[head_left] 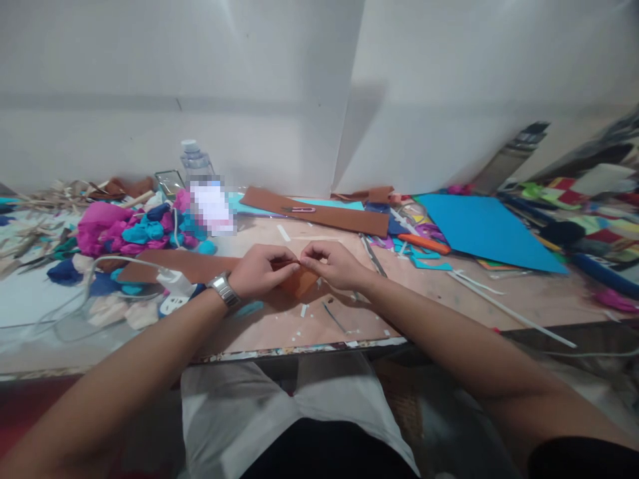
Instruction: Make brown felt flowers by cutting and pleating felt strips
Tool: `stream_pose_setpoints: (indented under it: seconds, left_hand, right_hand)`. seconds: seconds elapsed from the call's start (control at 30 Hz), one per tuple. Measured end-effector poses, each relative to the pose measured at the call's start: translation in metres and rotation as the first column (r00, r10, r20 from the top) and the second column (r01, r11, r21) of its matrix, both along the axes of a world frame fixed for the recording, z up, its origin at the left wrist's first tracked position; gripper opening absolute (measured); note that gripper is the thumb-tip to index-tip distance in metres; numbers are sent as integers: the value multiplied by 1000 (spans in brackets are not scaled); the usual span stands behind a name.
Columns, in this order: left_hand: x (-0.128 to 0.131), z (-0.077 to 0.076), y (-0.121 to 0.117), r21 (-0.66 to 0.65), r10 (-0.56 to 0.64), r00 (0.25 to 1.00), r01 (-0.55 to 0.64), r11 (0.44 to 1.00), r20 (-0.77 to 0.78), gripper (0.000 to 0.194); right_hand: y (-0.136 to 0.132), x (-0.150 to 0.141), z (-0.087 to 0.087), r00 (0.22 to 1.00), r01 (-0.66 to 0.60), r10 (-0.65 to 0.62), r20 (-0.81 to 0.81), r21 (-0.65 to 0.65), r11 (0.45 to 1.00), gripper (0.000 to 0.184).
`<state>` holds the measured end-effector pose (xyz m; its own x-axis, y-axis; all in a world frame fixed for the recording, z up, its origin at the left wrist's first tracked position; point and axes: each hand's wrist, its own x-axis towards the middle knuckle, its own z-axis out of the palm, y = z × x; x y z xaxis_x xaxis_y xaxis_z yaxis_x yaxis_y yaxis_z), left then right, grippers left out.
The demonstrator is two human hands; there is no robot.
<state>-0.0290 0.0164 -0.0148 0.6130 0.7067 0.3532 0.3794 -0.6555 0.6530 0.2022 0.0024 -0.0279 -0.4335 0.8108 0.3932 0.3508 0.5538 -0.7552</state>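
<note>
My left hand (pixel 262 269), a metal watch on its wrist, and my right hand (pixel 333 264) meet over the wooden board (pixel 279 319). Both pinch the top edge of a small brown piece of sheet material (pixel 299 283), fingers curled closed on it. The piece rests partly on the board between my hands. A longer brown strip (pixel 190 265) lies just left of my left hand.
Pink, blue and teal crumpled paper balls (pixel 130 233) are piled at left with a white charger and cable (pixel 172 283). A water bottle (pixel 197 166), a long brown strip (pixel 319 213), a blue sheet (pixel 484 229) and an orange cutter (pixel 424 243) lie behind and to the right.
</note>
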Motion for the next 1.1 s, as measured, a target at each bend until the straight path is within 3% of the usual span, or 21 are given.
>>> stream_pose_setpoints:
  seconds: [0.47,1.1]
  left_hand:
    - [0,1,1,-236,-31,996,50,970,81,36]
    - [0,-2,5,-420,-46,983,117,900,175,40]
  right_hand:
    - [-2,6,6,996,34,-47,72,177,984,12]
    - [-3,3,3,998,42,-34,-45,205,978,10]
